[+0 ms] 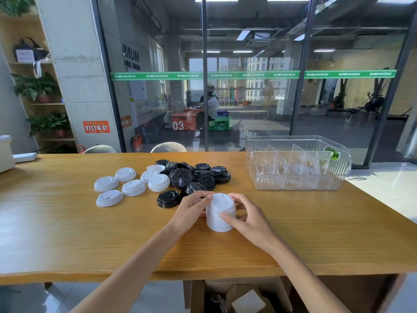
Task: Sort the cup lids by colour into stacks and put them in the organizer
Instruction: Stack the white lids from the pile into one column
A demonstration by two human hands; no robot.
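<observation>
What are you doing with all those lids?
A person is sorting cup lids by colour. Both hands, the left hand and the right hand, hold a stack of white lids standing on the wooden table. Loose white lids and black lids lie behind it. The clear organizer holds no lids yet.

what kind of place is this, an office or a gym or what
Probably a break or reception area beside a gym. Behind the glass partition, whose green strip reads MAXIMUM, stand numbered jump boxes. On this side a wooden table holds cup lids, with a plant shelf nearby.
</observation>
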